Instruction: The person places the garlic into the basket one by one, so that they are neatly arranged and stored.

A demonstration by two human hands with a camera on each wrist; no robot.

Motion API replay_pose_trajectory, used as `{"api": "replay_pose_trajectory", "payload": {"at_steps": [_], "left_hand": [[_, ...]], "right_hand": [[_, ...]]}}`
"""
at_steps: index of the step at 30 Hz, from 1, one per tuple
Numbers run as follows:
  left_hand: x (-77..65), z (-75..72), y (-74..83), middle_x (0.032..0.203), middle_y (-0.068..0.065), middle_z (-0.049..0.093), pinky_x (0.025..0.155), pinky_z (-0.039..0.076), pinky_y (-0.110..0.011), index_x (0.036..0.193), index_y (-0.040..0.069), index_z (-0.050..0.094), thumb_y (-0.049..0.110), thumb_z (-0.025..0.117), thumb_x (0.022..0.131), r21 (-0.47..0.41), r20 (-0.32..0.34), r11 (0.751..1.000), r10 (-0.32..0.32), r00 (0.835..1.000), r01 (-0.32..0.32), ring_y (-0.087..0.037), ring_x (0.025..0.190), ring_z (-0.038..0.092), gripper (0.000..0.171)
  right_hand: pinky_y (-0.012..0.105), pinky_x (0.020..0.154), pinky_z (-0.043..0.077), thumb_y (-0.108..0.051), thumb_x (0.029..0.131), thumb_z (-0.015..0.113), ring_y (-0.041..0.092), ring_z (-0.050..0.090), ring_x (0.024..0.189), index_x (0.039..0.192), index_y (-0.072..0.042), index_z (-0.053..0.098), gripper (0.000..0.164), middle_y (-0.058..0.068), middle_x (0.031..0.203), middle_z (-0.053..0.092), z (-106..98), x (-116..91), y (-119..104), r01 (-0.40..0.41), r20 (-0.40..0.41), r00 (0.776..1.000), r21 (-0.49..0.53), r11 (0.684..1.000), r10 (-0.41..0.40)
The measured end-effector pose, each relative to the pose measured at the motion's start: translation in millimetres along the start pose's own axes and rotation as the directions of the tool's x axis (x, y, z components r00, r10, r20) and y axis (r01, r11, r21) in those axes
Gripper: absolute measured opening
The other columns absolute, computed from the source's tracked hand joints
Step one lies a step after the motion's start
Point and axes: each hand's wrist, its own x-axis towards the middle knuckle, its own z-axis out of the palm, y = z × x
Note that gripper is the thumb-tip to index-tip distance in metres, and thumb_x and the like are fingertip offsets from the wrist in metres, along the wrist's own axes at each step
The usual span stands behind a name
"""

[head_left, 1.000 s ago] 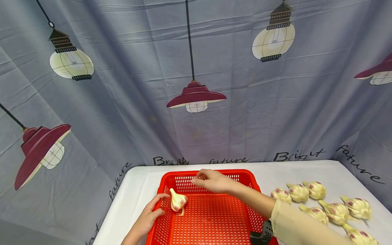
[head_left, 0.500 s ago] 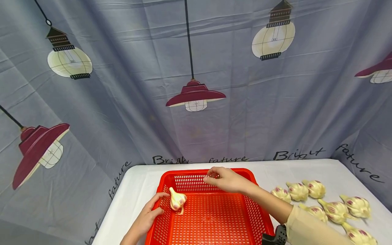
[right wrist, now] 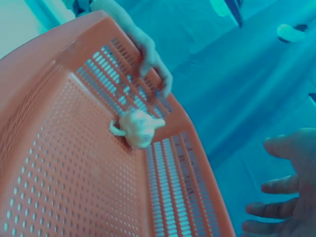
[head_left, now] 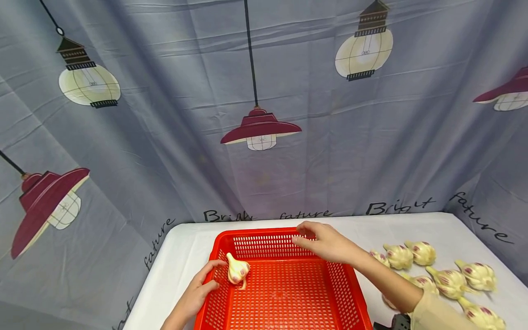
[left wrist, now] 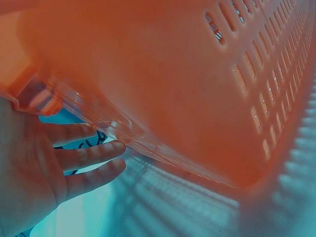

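Lower centre, the left hand (head_left: 198,290) rested loose-fingered on the red basket (head_left: 284,298), seemingly steadying it, while the right hand (head_left: 326,240) hung loosely curled, empty.

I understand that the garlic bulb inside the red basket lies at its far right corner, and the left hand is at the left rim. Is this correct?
Wrong corner: the head view shows the garlic bulb by the far left corner of the red basket. The left hand is as you say.
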Motion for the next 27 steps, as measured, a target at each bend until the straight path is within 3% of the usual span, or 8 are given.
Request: {"api": "replay_pose_trajectory", "payload": {"at_steps": [4, 8, 11, 19, 27], "left_hand": [[0.0, 0.4, 0.8, 0.139, -0.027, 0.045, 0.074, 0.058, -0.044, 0.142, 0.005, 0.047, -0.004, 0.047, 0.089, 0.012, -0.007, 1.0, 0.007, 1.0, -0.006, -0.036, 0.098, 0.063, 0.053], [1.5, 1.5, 3.0, 0.14, -0.025, 0.044, 0.075, 0.058, -0.042, 0.139, 0.005, 0.049, -0.003, 0.048, 0.089, 0.042, -0.02, 0.999, 0.021, 1.0, -0.02, -0.034, 0.099, 0.061, 0.051], [1.7, 2.1, 2.9, 0.14, -0.024, 0.045, 0.075, 0.057, -0.04, 0.138, 0.005, 0.051, -0.003, 0.049, 0.088, 0.059, -0.03, 0.998, 0.031, 0.999, -0.03, -0.031, 0.1, 0.06, 0.051], [0.4, 1.0, 1.9, 0.141, -0.026, 0.044, 0.075, 0.058, -0.043, 0.139, 0.005, 0.05, -0.003, 0.048, 0.088, 0.055, -0.024, 0.998, 0.012, 1.0, -0.011, -0.034, 0.1, 0.061, 0.051], [1.3, 0.2, 1.5, 0.14, -0.026, 0.044, 0.076, 0.057, -0.045, 0.14, 0.005, 0.049, -0.003, 0.048, 0.088, 0.058, -0.025, 0.998, 0.017, 1.0, -0.015, -0.035, 0.101, 0.06, 0.052]], "right_hand": [[0.056, 0.098, 0.046, -0.044, 0.097, 0.063, 0.036, 0.059, 0.12, 0.127, -0.002, 0.064, 0.051, 0.012, 0.126, 0.065, -11, -12, 7, -0.001, -0.071, 0.997, -0.105, 0.994, -0.006], [0.061, 0.101, 0.042, -0.046, 0.097, 0.062, 0.043, 0.052, 0.125, 0.133, 0.0, 0.061, 0.058, 0.02, 0.133, 0.06, -20, -25, 16, -0.026, -0.152, 0.988, -0.275, 0.961, -0.017], [0.063, 0.101, 0.041, -0.048, 0.097, 0.062, 0.046, 0.049, 0.127, 0.135, 0.001, 0.059, 0.062, 0.023, 0.136, 0.057, -24, -32, 21, -0.037, -0.193, 0.981, -0.349, 0.937, -0.033], [0.065, 0.1, 0.04, -0.048, 0.096, 0.063, 0.05, 0.046, 0.127, 0.137, 0.008, 0.054, 0.07, 0.03, 0.138, 0.052, -35, -51, 36, -0.074, -0.238, 0.97, -0.46, 0.885, -0.043], [0.068, 0.1, 0.038, -0.046, 0.095, 0.066, 0.056, 0.044, 0.124, 0.137, 0.013, 0.051, 0.074, 0.035, 0.136, 0.05, -49, -64, 54, -0.13, -0.257, 0.966, -0.486, 0.864, 0.001]]}}
